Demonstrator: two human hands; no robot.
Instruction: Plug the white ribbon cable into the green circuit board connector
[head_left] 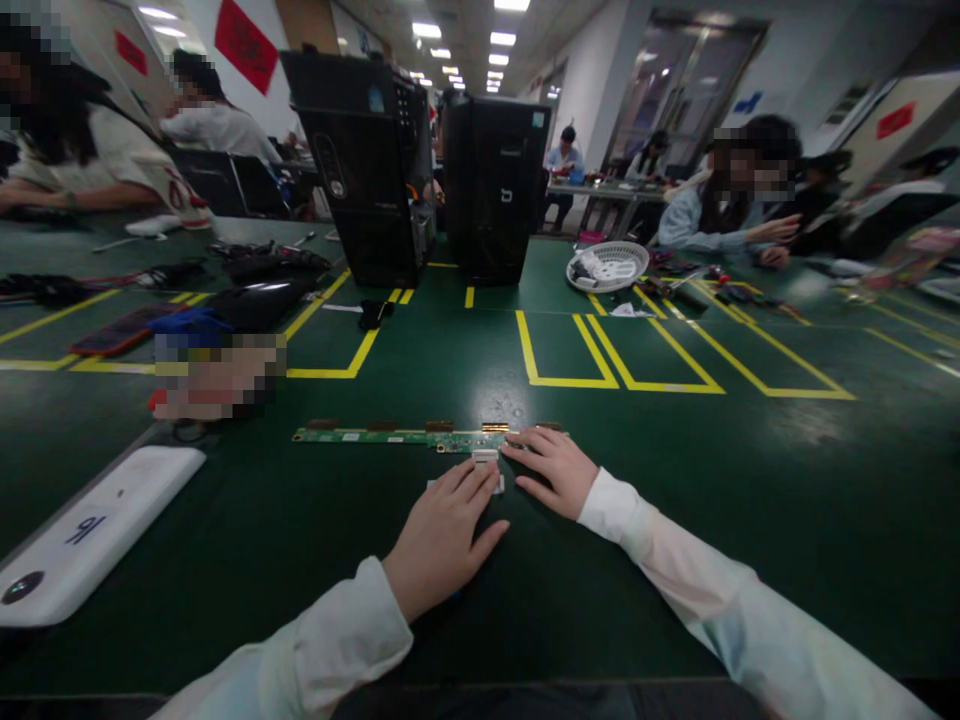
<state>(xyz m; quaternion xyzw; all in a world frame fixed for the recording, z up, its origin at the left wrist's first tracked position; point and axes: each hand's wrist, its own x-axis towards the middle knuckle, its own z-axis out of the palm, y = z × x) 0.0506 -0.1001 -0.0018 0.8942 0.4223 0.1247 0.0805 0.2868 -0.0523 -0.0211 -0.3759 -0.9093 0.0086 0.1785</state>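
Observation:
A long narrow green circuit board [390,436] lies flat on the dark green table [675,500], with small brown tabs along its far edge. My left hand [442,535] rests flat on the table, its fingers stretched over a small white piece [486,457] at the board's near edge. My right hand [551,470] lies flat too, fingertips touching the board's right end. Neither hand grips anything.
A white device [90,530] lies at the near left. Two black computer towers [427,150] stand behind, with a white basket [607,266] to their right. Yellow tape boxes mark the table. Cables and tools lie at the far left. Other people sit at both sides.

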